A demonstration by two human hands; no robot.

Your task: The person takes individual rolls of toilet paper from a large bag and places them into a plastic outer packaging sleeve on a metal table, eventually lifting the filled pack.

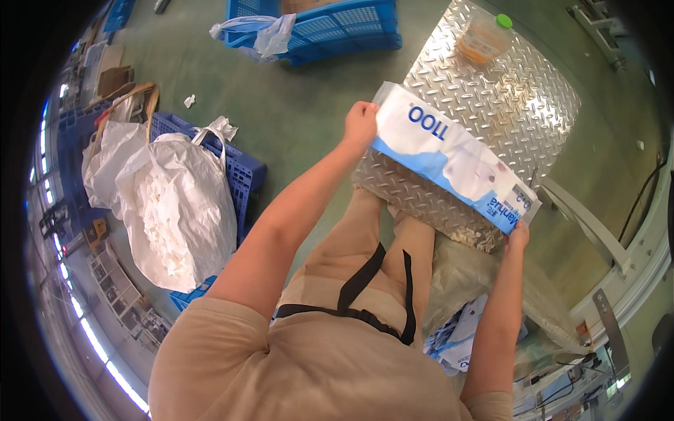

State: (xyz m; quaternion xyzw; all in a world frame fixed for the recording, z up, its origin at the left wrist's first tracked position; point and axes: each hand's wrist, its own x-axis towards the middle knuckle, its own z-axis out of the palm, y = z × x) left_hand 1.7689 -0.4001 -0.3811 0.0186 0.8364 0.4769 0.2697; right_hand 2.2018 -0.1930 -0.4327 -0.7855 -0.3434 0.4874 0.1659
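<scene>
A long white-and-blue printed plastic pack (449, 163) is stretched between my two hands, in front of a metal tread-plate platform (523, 116). My left hand (361, 125) is closed on its upper left end, and my right hand (518, 237) grips its lower right corner. The pack slants down to the right, its printed face turned up. What it contains, if anything, is hidden. A clear bottle (484, 41) with a green cap and some orange liquid lies on the far part of the platform.
At the left, a large white sack (140, 231) of white scraps leans on a dark blue crate (242, 168). A blue crate (344, 31) with plastic tied to it stands at the far side. White-and-blue film pieces (460, 337) lie beside my legs. A metal machine frame (586, 217) borders the right.
</scene>
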